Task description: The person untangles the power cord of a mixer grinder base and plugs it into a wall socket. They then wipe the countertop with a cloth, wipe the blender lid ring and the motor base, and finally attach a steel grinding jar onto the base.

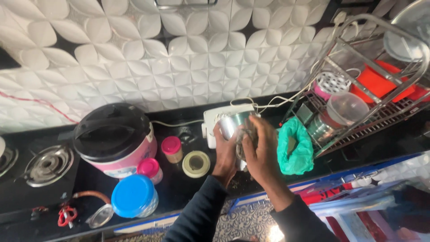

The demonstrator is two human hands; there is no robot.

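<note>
Steel cup (233, 124) between both hands.

On the black desk (183, 188) a large pot (114, 141) with a black lid stands near a gas burner (47, 165) at the left. In front of it sit a blue-lidded tub (133, 196) and a pink-capped jar (150, 170); a second pink-capped jar (172, 149) and a yellowish ring-shaped lid (196, 163) lie to the right. A green bag (294, 147) hangs off a steel dish rack (358, 89), which holds a clear container (347, 109) and a red tub (378, 83). White petal-pattern tiles (179, 54) cover the wall.
</note>
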